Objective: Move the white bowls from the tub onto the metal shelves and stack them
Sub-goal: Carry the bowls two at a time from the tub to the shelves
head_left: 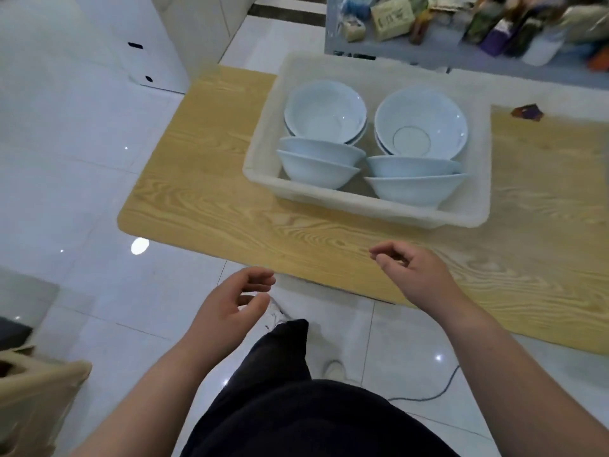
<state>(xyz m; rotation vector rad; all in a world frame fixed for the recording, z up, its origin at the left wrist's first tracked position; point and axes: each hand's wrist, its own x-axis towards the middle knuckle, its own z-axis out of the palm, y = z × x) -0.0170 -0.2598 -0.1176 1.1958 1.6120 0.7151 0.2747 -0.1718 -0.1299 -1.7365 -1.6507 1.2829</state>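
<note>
Now bring both empty, loosely curled hands, left hand and right hand, around the near right stack of white bowls in the translucent tub, and lift it level.

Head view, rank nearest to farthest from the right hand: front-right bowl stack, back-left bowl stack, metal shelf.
From the right hand:
1. front-right bowl stack, near corner of the tub, straight ahead.
2. back-left bowl stack, far corner, diagonally across the tub.
3. metal shelf, beyond the tub's far wall.

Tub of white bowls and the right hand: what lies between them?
Only a bare stretch of the wood-grain table lies between the right hand and the tub, as the head view shows; the hand holds nothing.
</note>
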